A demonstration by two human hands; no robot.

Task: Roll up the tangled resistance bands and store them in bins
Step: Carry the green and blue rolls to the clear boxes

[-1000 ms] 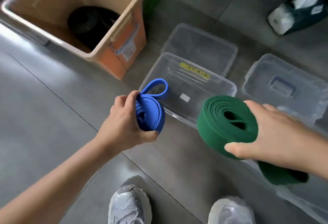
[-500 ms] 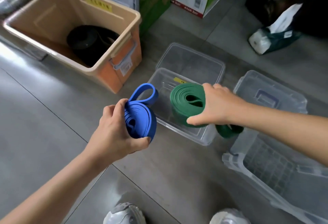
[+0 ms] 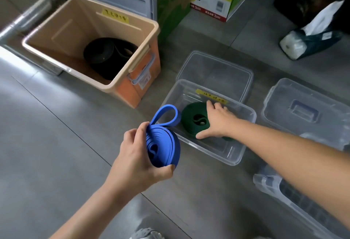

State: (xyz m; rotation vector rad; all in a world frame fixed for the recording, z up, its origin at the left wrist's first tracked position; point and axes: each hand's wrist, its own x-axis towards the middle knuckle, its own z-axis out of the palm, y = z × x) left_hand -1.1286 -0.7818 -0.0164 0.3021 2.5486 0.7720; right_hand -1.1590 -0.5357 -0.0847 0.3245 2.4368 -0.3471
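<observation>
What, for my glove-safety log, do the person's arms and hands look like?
Both are bare. The left hand and right hand carry no gloves, rings or watch that shows; the left forearm and right forearm show no sleeve, up to the frame edge.

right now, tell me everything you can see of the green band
The green band is a dark, matte, rubbery-looking flat strap wound into a thick coil with a twisted open centre. It sits coil-face up inside the clear bin, toward its left side. The right hand is spread over its right part, thumb at the near edge; whether it grips or only rests on it cannot be told.
</observation>
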